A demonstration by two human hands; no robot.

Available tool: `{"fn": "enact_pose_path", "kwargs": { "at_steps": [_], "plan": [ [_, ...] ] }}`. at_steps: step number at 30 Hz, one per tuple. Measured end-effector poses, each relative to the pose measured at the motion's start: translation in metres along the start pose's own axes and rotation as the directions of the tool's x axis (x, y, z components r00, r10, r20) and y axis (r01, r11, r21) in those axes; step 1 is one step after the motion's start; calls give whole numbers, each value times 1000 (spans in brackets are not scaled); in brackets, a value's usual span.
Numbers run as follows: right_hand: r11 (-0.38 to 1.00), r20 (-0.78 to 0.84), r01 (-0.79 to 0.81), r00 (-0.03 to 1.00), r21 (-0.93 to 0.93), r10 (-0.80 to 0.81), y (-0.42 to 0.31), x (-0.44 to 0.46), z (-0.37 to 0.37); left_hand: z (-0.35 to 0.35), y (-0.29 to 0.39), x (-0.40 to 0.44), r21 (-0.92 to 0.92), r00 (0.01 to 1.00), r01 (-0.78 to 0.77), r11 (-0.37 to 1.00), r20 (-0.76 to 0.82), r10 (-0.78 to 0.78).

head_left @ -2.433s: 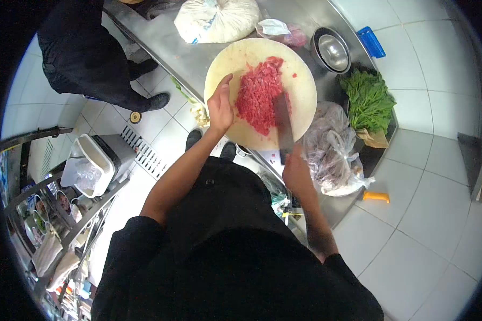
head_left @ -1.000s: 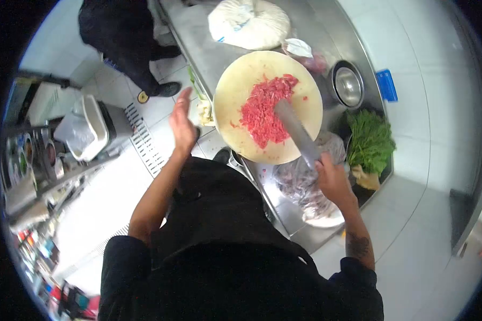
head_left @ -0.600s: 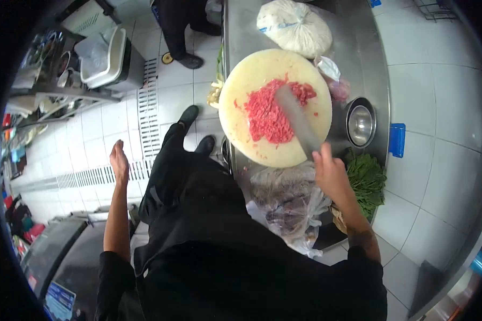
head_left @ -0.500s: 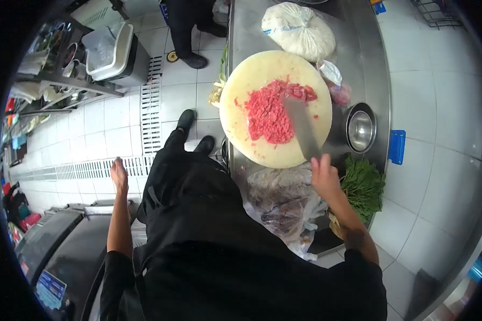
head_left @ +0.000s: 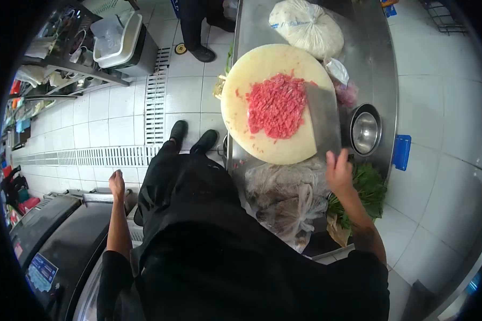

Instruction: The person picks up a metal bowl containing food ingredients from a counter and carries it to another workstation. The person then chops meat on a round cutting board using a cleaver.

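Observation:
Chopped red meat (head_left: pixel 277 106) lies in a heap on a round, pale cutting board (head_left: pixel 241 69). My right hand (head_left: pixel 340 170) grips the handle of a broad cleaver (head_left: pixel 324 119), whose blade lies flat along the heap's right side. Below the board is a clear plastic bag (head_left: pixel 286 200) with dark contents, and leafy greens (head_left: pixel 367 187) lie beside my right hand. My left hand (head_left: pixel 117 183) hangs away from the counter over the floor, at the left. Its fingers look drawn together, but what they hold, if anything, cannot be made out.
A knotted white bag (head_left: pixel 308 29), a small pink bag (head_left: pixel 347 94) and nested metal bowls (head_left: pixel 366 131) stand on the steel counter (head_left: pixel 372 59). Another person's legs (head_left: pixel 195 32) are at the top. A bin (head_left: pixel 120 45) and dark lidded containers (head_left: pixel 67 251) are at left.
The cleaver has shifted from over the meat to its right side, its blade now turned flat, and the heap is more compact. My left hand has swung away from the board to the lower left.

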State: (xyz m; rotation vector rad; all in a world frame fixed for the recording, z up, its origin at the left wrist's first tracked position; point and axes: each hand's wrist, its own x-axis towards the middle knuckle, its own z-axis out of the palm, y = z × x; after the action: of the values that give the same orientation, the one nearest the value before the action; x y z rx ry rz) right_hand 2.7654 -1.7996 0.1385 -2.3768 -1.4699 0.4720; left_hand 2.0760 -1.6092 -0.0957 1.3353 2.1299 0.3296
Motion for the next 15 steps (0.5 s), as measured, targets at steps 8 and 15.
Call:
{"fn": "enact_pose_path", "kwargs": {
  "at_steps": [8,15],
  "plan": [
    [1000,61,-17,998,-12,18,-24,18,-4,11,38,15,10,989,-60,998,137,58],
    [999,171,24,985,35,-30,-22,37,8,7,48,10,60,985,-9,998,173,-2]
  ]
}}
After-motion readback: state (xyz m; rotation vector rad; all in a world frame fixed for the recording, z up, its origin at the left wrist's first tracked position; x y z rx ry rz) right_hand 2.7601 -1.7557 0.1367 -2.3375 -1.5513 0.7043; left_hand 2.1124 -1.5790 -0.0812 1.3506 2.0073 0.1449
